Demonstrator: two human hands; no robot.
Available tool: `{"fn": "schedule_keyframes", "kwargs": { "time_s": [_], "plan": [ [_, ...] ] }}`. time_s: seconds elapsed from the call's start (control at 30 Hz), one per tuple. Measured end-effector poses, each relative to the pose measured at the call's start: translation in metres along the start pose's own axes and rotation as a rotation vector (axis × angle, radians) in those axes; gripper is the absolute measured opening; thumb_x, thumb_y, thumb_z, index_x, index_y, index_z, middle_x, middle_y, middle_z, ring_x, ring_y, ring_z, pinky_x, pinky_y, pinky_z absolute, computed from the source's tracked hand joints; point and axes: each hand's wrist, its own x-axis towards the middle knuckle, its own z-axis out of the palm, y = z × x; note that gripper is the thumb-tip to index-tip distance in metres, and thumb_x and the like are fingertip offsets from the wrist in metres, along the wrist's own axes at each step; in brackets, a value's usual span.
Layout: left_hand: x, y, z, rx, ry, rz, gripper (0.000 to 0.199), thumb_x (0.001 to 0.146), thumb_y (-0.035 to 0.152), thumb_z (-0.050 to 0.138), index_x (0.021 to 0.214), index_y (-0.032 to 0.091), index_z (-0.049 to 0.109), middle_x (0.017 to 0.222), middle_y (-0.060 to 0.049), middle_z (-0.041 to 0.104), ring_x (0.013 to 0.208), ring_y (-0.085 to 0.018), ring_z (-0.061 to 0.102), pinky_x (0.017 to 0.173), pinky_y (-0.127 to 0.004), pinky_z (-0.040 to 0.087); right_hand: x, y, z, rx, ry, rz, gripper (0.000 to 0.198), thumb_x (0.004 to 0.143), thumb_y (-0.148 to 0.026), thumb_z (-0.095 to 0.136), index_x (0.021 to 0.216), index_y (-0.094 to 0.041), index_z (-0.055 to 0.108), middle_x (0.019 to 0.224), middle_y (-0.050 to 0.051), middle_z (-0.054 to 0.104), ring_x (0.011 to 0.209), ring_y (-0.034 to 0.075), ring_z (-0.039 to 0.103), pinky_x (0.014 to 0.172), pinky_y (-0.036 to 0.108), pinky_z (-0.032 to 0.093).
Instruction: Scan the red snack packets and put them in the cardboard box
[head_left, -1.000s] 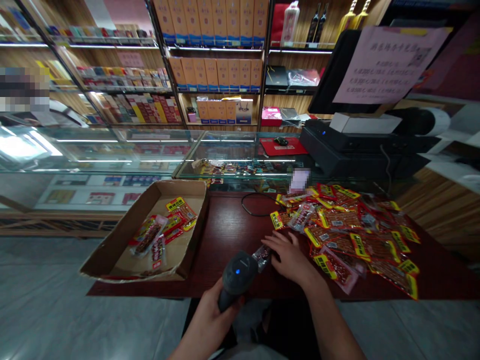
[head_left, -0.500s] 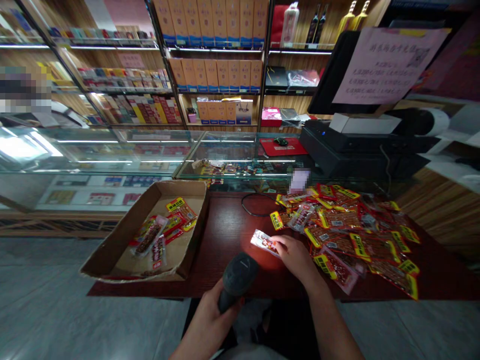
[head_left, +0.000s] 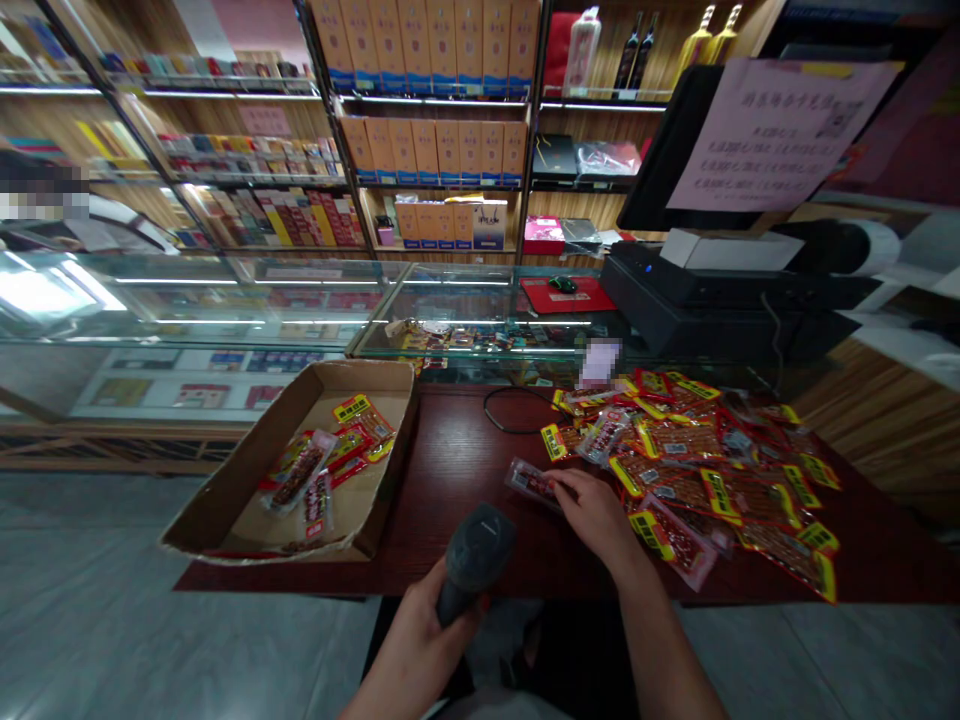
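- Left hand (head_left: pixel 420 640) grips one scanner (head_left: pixel 474 555) at the desk's (head_left: pixel 457 460) near edge.
- Right hand (head_left: pixel 596 512) pinches one packet (head_left: pixel 531 481) mid-desk.
- One box (head_left: pixel 225 500) on the left edge holds about five packets.

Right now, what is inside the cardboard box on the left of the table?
The cardboard box holds a few snack packets lying flat; its near wall hides whatever lies along that edge.

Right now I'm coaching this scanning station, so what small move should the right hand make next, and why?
Probably carry the small packet left into the cardboard box. The right hand pinches it just above the table, the scanner in the left hand points at it, and similar packets already lie in that box.
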Motion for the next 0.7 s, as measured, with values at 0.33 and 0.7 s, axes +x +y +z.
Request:
{"fn": "schedule_keyframes", "kwargs": {
  "time_s": [0.33,0.7],
  "plan": [
    [0.002,-0.014,0.003,-0.059,0.04,-0.022,0.033,0.08,0.033,0.073,0.107,0.014,0.074,0.057,0.003,0.057,0.065,-0.018,0.058,0.062,-0.024,0.05,0.061,-0.066,0.043,0.341,0.039,0.011,0.034,0.097,-0.037,0.055,0.115,-0.021,0.079,0.112,0.008,0.082,0.103,0.026,0.077,0.094,0.041,0.06],
    [0.001,-0.016,-0.003,-0.076,0.083,-0.056,0.034,0.076,0.043,0.078,0.096,0.015,0.075,0.057,0.002,0.058,0.065,-0.02,0.061,0.064,-0.026,0.052,0.099,-0.092,0.051,-0.293,0.064,-0.033,0.056,0.092,-0.029,0.071,0.146,-0.018,0.058,0.148,0.015,0.063,0.136,0.028,0.057,0.113,0.041,0.045]
  ]
}}
